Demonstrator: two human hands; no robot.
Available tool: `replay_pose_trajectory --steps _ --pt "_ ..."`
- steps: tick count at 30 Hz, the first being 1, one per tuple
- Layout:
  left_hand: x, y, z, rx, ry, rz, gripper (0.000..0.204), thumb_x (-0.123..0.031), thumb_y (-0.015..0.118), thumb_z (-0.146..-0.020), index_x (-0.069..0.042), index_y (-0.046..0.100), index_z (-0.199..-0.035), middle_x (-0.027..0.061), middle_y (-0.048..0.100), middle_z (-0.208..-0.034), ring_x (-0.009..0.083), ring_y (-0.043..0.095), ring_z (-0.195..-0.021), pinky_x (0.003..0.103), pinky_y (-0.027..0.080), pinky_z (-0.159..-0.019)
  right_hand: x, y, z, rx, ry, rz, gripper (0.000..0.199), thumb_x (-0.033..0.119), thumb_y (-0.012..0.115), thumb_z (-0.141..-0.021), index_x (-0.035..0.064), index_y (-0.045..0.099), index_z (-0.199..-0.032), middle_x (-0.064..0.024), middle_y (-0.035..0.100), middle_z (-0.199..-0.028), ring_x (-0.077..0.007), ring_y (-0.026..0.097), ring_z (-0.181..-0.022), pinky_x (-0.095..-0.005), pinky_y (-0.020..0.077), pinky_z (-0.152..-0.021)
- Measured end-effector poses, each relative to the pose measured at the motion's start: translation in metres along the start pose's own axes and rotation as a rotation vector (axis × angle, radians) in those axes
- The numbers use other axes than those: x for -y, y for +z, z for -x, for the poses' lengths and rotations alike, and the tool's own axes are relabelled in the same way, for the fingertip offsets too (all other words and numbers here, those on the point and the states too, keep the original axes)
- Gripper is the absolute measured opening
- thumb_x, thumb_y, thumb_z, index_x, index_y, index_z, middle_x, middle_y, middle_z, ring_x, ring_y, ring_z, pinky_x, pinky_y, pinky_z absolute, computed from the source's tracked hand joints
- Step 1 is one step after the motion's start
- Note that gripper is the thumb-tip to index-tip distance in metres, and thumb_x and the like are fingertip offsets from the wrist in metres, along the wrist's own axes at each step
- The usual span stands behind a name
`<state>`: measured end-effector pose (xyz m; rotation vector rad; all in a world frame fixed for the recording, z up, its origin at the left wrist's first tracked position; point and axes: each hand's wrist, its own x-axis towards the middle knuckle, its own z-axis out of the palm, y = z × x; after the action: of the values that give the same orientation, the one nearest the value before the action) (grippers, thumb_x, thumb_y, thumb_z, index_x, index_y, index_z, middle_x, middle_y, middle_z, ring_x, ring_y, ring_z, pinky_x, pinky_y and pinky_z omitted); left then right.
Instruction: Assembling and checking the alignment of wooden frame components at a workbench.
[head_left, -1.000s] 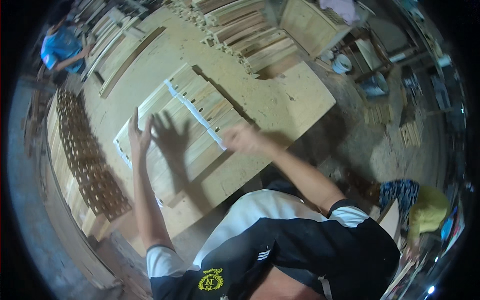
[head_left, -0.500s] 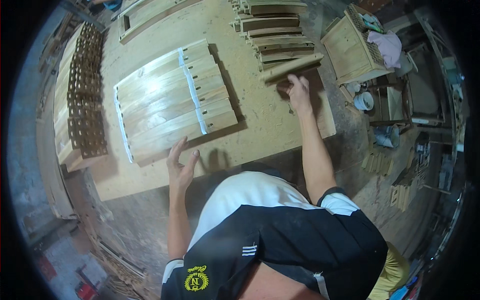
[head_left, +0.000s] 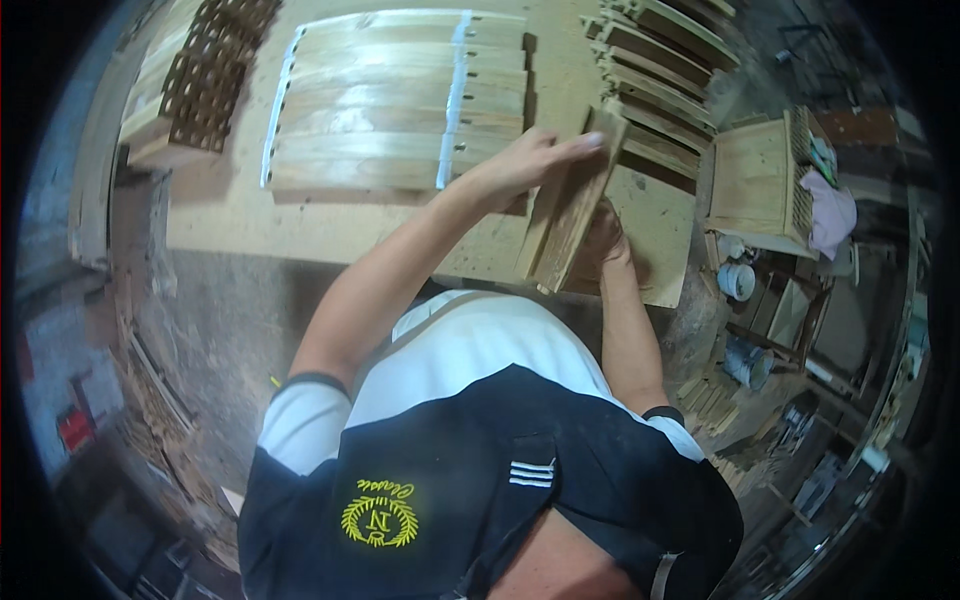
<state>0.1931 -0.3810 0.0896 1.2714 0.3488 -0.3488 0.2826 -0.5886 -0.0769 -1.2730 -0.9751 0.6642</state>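
Two narrow wooden slats (head_left: 568, 208) are lifted off the plywood workbench (head_left: 300, 225), tilted with their far ends up. My right hand (head_left: 604, 243) grips them from underneath near the middle, partly hidden behind them. My left hand (head_left: 528, 160) lies on their upper part with the fingers stretched out along the wood. Just left of the hands, a row of curved pale slats (head_left: 400, 100) lies side by side on the bench, crossed by two white strips.
A stack of grooved wooden pieces (head_left: 655, 70) lies at the bench's far right. A lattice-patterned wooden panel (head_left: 205, 75) rests at the far left. A small wooden crate (head_left: 755, 180), a cloth (head_left: 828, 212) and a white cup (head_left: 738, 280) stand to the right of the bench.
My right hand, which was reaching to the stack at the right, now holds two slats lifted up. My left hand has come off the bench edge onto the slats.
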Motion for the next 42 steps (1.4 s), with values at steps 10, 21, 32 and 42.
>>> replay_pose_trajectory --steps 10,21,32,42 --pt "-0.051 -0.059 -0.006 -0.294 0.589 0.153 0.047 -0.047 0.056 -0.099 -0.003 0.071 -0.092 0.0081 0.070 -0.080 0.0174 0.064 -0.070 0.034 0.050 -0.063 0.086 0.054 -0.121 -0.093 0.102 0.181 0.034 0.028 0.062 -0.097 -0.0002 0.064 -0.116 -0.0098 0.072 -0.102 -0.0175 0.069 -0.091 -0.0328 0.0562 -0.080" --pt "-0.018 -0.087 -0.008 -0.694 0.645 -0.090 0.033 -0.035 0.062 -0.098 -0.005 0.068 -0.085 -0.0008 0.060 -0.066 0.0080 0.052 -0.061 0.029 0.043 -0.054 0.055 0.069 -0.161 0.117 0.066 0.498 0.031 0.023 0.072 -0.090 -0.0001 0.065 -0.110 -0.0125 0.075 -0.096 -0.0220 0.073 -0.086 -0.0353 0.0566 -0.079" --pt "0.013 -0.101 -0.027 -0.757 0.881 -0.080 0.025 -0.029 0.066 -0.095 -0.004 0.066 -0.095 0.0021 0.063 -0.069 0.0103 0.059 -0.060 0.028 0.048 -0.053 0.026 0.069 -0.167 0.120 0.047 0.515 0.027 0.014 0.074 -0.087 0.0008 0.064 -0.108 -0.0124 0.074 -0.095 -0.0220 0.073 -0.086 -0.0336 0.0573 -0.074" --pt "0.056 -0.096 -0.010 -0.800 1.071 -0.306 0.033 -0.032 0.071 -0.089 -0.003 0.061 -0.102 0.0052 0.064 -0.079 0.0164 0.062 -0.069 0.033 0.052 -0.062 0.018 0.075 -0.152 0.172 -0.224 0.741 0.031 0.004 0.076 -0.078 0.0031 0.061 -0.105 -0.0164 0.068 -0.087 -0.0353 0.068 -0.078 -0.0422 0.0544 -0.066"
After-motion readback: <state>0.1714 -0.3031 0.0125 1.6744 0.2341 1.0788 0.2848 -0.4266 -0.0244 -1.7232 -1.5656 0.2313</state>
